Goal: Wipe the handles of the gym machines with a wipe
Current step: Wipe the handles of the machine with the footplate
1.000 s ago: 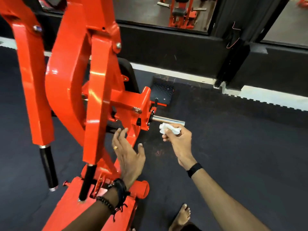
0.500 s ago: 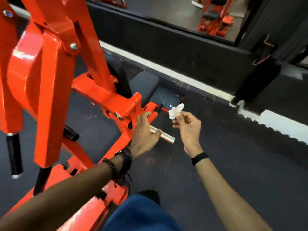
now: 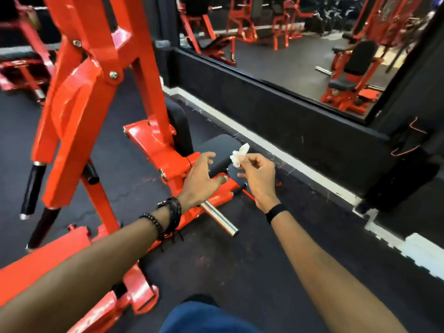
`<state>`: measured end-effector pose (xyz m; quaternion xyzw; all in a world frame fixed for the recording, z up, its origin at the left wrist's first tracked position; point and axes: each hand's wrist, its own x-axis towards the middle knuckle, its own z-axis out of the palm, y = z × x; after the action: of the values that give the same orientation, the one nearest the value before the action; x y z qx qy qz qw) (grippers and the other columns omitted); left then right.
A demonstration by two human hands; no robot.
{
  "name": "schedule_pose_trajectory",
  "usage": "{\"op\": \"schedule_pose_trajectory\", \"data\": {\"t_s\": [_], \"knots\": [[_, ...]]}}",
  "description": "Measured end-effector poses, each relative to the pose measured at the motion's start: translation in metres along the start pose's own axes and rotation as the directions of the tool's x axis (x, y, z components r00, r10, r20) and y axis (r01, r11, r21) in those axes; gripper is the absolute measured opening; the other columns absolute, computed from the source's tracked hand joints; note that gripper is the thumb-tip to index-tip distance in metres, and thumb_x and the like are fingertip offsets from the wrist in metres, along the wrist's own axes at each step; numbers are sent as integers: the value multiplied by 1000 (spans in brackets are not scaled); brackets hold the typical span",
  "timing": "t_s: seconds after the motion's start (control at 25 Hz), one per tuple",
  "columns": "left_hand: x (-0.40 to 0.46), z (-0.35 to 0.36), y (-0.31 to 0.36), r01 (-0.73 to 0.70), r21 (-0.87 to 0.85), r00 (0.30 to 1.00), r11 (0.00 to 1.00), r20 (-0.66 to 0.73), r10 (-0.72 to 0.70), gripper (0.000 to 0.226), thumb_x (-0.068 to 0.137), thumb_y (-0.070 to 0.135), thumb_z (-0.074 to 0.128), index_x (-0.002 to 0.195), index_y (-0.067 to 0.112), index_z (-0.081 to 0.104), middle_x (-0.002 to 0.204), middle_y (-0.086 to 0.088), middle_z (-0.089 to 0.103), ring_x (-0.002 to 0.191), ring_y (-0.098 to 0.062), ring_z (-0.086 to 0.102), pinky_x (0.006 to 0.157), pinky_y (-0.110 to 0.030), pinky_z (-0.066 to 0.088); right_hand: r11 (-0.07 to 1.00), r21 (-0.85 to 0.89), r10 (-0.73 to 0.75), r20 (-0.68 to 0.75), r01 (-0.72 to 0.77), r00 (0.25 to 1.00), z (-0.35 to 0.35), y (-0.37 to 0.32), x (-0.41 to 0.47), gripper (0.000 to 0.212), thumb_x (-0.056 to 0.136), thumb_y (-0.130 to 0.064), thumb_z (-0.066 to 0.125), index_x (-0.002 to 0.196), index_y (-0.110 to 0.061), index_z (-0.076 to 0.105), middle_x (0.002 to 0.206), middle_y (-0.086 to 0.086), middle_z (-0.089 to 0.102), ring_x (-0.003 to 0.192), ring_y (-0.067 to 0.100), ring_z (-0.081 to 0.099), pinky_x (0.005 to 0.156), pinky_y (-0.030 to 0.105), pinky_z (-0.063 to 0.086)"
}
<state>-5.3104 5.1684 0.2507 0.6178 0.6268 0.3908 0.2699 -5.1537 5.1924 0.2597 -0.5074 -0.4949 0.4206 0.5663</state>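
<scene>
Since half a second ago the left hand (image 3: 200,180) has lifted off the chrome bar (image 3: 219,219) and now hovers above the orange machine (image 3: 79,99), fingers spread and holding nothing. Right hand (image 3: 258,175) stays just right of it, thumb and fingertips pinching the crumpled white wipe (image 3: 239,155), which sticks up over the black seat pad (image 3: 216,146). Two black handles (image 3: 32,188) hang at the near left, well apart from the wipe
</scene>
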Motion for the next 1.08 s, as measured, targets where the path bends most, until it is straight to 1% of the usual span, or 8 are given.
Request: {"op": "schedule_pose_trajectory", "data": {"t_s": [0.12, 0.2, 0.32, 0.52, 0.72, 0.84, 0.96, 1.08], "knots": [[-29, 10, 26, 44, 1, 998, 999, -53, -44, 66, 77, 26, 79, 133, 19, 46, 120, 0, 53, 103, -21, 56, 96, -42, 48, 1000, 6, 17, 78, -18, 997, -30, -10, -15, 6, 88, -9, 70, 83, -8, 72, 87, 13, 75, 85, 30, 73, 70, 43, 62], [-45, 15, 43, 77, -15, 993, 997, -86, -78, 70, 71, 37, 76, 132, 21, 47, 119, 0, 55, 103, -21, 58, 94, -42, 50, 999, 0, 45, 121, -45, 992, -48, -18, -24, 1, 87, -6, 71, 85, -6, 71, 86, 15, 74, 82, 30, 74, 69, 41, 62], [-72, 20, 61, 117, -2, 986, 993, -121, -116, 71, 64, 45, 68, 129, 22, 50, 117, 1, 58, 100, -19, 58, 95, -44, 50, 999, -5, 50, 154, -50, 987, -70, -31, -39, 9, 85, 1, 70, 87, -8, 67, 88, 18, 73, 77, 25, 75, 66, 39, 61], [-104, 7, 97, 96, -6, 984, 995, -153, -96, 69, 66, 41, 71, 128, 17, 52, 117, -2, 59, 101, -19, 56, 95, -41, 49, 999, -13, -45, 219, 49, 975, -89, -65, -57, 19, 83, 4, 69, 90, -13, 66, 84, 15, 73, 72, 27, 74, 63, 40, 61], [-121, -23, 132, 43, 17, 980, 999, -197, -39, 54, 80, 22, 79, 127, 16, 53, 115, -3, 60, 93, -17, 57, 88, -34, 50, 989, -26, -136, 266, 148, 954, -81, -104, -69, 28, 79, 7, 64, 81, -19, 73, 82, 8, 76, 77, 26, 74, 73, 47, 61], [-131, -38, 150, 11, 21, 971, 1000, -239, -6, 51, 81, 24, 78, 125, 17, 54, 112, -2, 62, 90, -16, 59, 85, -33, 51, 981, -48, -170, 260, 189, 950, -80, -115, -73, 26, 77, 6, 63, 82, -16, 75, 83, 4, 76, 80, 23, 73, 78, 49, 60], [-136, -43, 169, -3, 19, 965, 1000, -263, 8, 49, 81, 27, 79, 123, 19, 55, 107, 1, 61, 87, -16, 60, 86, -37, 53, 974, -81, -185, 263, 213, 947, -91, -121, -74, 33, 74, 3, 61, 81, -25, 76, 86, -1, 76, 80, 21, 73, 79, 48, 60], [-138, -35, 186, -18, -21, 965, 1000, -262, 12, 48, 78, 29, 79, 119, 19, 56, 101, 4, 60, 84, -14, 56, 88, -38, 53, 964, -113, -203, 276, 242, 939, -110, -125, -68, 42, 70, 3, 57, 83, -33, 73, 93, 3, 75, 80, 21, 73, 80, 46, 60]]}}
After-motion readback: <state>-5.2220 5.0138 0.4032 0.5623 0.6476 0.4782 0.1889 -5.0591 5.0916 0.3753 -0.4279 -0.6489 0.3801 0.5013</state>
